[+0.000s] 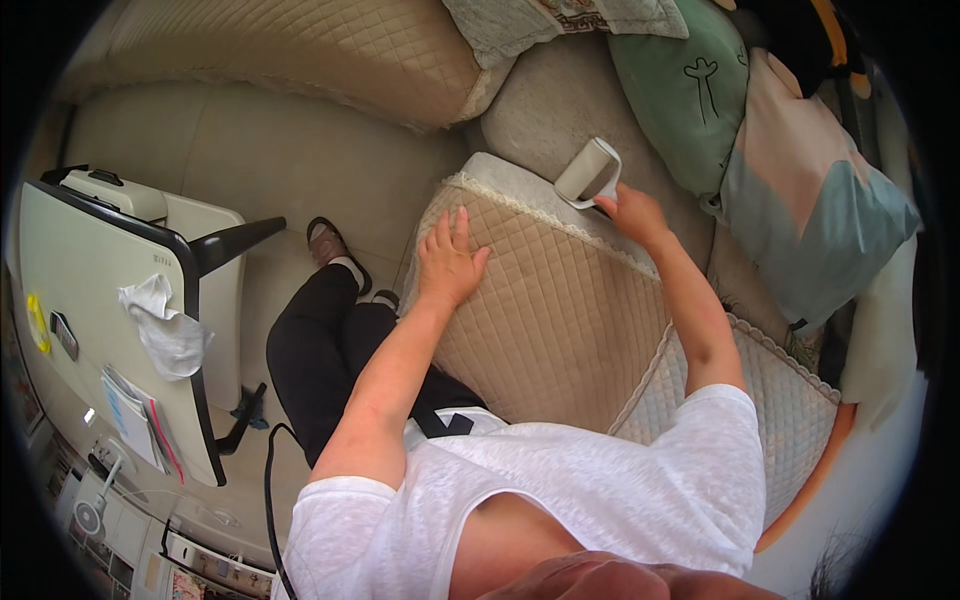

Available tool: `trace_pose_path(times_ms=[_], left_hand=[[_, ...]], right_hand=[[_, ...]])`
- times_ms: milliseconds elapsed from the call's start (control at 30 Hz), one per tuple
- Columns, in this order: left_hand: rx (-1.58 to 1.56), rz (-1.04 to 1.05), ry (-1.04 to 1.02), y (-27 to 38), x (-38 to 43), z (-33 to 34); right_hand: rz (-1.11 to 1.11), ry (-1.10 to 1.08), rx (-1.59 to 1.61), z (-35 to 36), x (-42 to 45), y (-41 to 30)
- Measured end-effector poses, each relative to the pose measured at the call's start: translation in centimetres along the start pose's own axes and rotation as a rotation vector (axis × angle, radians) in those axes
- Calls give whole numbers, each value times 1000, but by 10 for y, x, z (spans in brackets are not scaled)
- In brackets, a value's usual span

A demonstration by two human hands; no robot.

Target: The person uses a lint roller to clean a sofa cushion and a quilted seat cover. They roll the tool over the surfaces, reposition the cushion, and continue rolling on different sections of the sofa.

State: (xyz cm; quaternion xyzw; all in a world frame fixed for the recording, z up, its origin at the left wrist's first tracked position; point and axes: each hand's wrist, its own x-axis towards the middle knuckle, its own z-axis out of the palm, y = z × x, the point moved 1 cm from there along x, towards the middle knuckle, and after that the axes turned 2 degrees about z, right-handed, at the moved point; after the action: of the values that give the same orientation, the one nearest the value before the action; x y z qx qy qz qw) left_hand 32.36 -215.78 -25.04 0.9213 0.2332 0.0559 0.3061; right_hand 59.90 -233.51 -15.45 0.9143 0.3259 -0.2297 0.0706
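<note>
My right hand (637,215) grips the white handle of a lint roller (585,171). Its pale cylinder rests on or just above the bare grey edge of the sofa seat (517,178), past the lace trim. My left hand (452,259) lies palm down with fingers spread on a beige quilted sofa cover (555,300), near its left side. Nothing is held in it. The roller's sheet surface looks plain at this size.
Green (686,97) and pink-and-blue cushions (810,195) lean at the right. A second quilted seat (322,52) stands at the far side. At left, a table (82,247) holds a white cloth (169,326) and papers (135,420). A black cable (271,495) runs beside me.
</note>
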Motion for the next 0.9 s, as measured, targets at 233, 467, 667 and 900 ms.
trace_pose_path(times_ms=[233, 467, 667, 900], left_hand=[[41, 18, 43, -2, 1, 3], [42, 14, 38, -3, 0, 5], [32, 15, 19, -2, 1, 3], [14, 24, 36, -3, 0, 5]], right_hand=[[114, -25, -147, 8, -53, 88], [298, -34, -207, 8, -102, 136], [-36, 49, -188, 11, -43, 88], [-38, 85, -190, 5, -41, 64]])
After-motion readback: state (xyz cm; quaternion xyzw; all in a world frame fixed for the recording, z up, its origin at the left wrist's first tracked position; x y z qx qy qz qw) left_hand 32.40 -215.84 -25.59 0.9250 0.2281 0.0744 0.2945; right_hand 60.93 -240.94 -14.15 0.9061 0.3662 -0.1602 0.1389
